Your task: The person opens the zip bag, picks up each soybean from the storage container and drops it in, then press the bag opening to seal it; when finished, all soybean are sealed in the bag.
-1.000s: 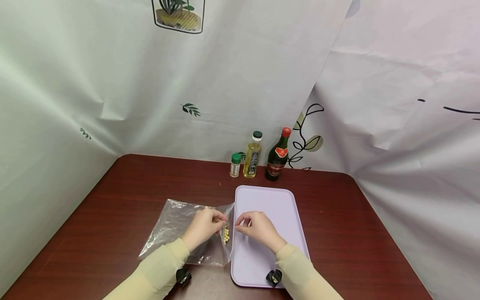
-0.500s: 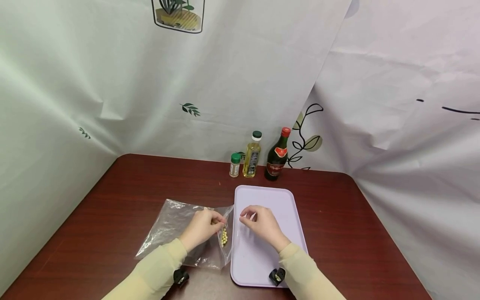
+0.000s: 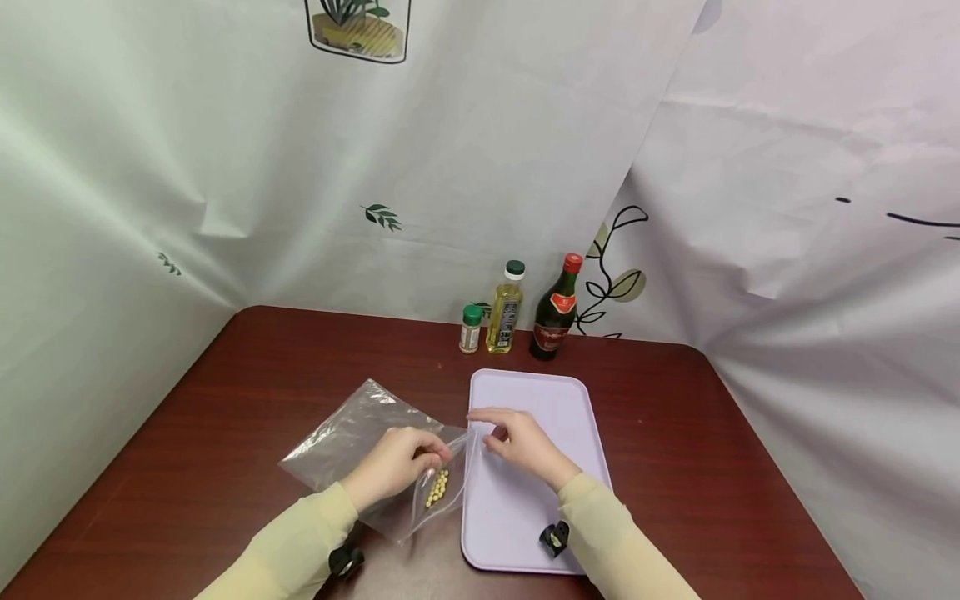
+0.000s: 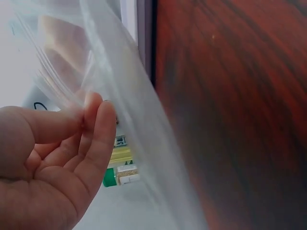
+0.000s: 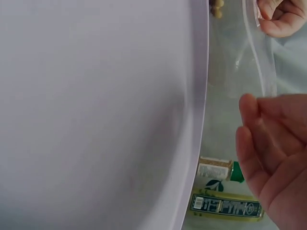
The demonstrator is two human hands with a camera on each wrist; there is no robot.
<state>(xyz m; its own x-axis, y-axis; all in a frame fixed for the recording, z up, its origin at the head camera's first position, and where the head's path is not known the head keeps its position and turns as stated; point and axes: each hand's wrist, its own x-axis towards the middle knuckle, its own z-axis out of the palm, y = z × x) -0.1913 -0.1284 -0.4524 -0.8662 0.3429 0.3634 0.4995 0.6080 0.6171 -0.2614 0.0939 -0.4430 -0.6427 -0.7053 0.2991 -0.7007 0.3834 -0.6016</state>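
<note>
A clear zip bag point(image 3: 352, 433) lies tilted on the table left of the lilac tray point(image 3: 525, 508), its mouth facing the tray. Several soybean-like yellow beans point(image 3: 437, 488) show inside the mouth, and partly in the right wrist view as beans point(image 5: 217, 8). My left hand point(image 3: 405, 458) pinches the bag's edge between thumb and fingertips; the left wrist view shows the left hand point(image 4: 62, 148) on the plastic. Over the tray's left side, my right hand point(image 3: 521, 442) has its index finger stretched out and thumb apart, fingertips right at the bag's far corner. In the right wrist view, the right hand point(image 5: 273, 139) meets the bag's strip.
Along the back edge stand a green-capped spice jar point(image 3: 470, 330), an oil bottle point(image 3: 505, 308) and a dark red-capped bottle point(image 3: 553, 312). Behind the dark red table point(image 3: 660, 433) hangs a printed white cloth point(image 3: 480, 167).
My left hand has moved left and toward me, turning the bag and spreading its mouth. My right hand drew back to the right, then returned to the bag's corner with its fingers spread.
</note>
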